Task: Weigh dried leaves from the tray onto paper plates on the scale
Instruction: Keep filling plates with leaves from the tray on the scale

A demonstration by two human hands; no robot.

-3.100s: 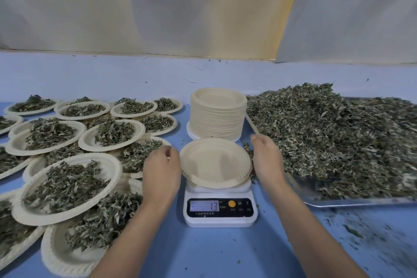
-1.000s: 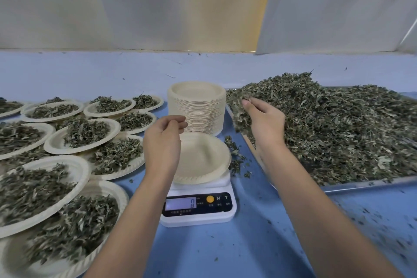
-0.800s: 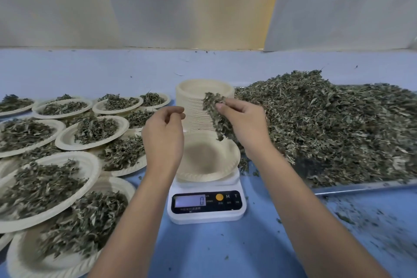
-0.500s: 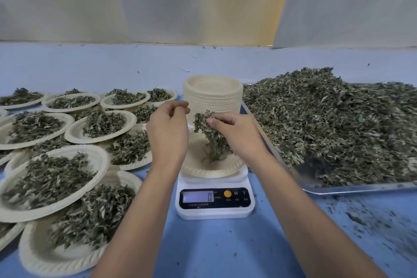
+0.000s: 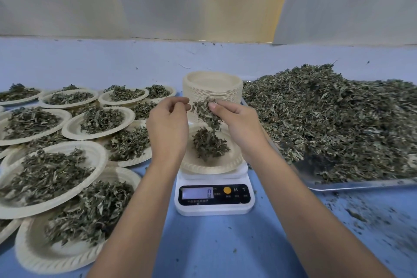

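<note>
Leaves in hand: your right hand (image 5: 237,124) pinches a clump of dried leaves (image 5: 206,113) between thumb and curled fingers, just above the plate.
Leaves on plate: a small mound (image 5: 208,144) lies mid-plate. The paper plate (image 5: 212,166) sits on the scale (image 5: 214,206).
Reading: the display (image 5: 197,193) shows 0 despite the mound. It probably hasn't settled, so pause before trusting it.
Left hand: your left hand (image 5: 168,124) hovers beside the clump, fingers curled toward the thumb, with nothing visible in them.
Release: loosen your pinch a little at a time, low over the centre, so bits don't drift past the rim.
Contact: keep both hands off the plate and platform, as a touch would likely skew the number.
Supply: the tray (image 5: 361,184) on your right carries the big leaf heap (image 5: 327,119).
Spare plates: the stack (image 5: 212,88) stands just behind the scale.
Filled plates: they (image 5: 52,174) overlap on your left, so don't nudge them.
</note>
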